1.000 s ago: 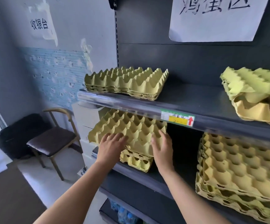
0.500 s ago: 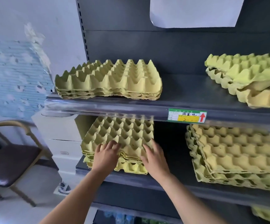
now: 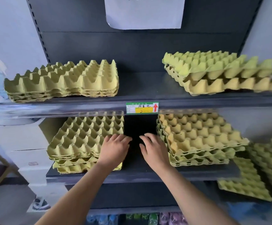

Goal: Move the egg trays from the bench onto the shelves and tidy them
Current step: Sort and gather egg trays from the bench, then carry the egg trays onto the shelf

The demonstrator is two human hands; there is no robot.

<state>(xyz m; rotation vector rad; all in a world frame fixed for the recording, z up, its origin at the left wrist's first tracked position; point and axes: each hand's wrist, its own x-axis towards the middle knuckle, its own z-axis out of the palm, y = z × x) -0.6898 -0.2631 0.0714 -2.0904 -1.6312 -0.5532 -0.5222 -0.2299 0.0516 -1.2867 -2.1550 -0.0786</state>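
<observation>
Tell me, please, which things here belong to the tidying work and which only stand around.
Belong to the job (egg trays): upper left stack, upper right stack, lower left stack, lower right stack, left hand, right hand.
Only standing around: paper sign, price label, white cabinet.

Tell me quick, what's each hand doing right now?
Left hand: open, holding nothing, at the lower left tray stack.
Right hand: open, holding nothing, beside the lower right tray stack.
</observation>
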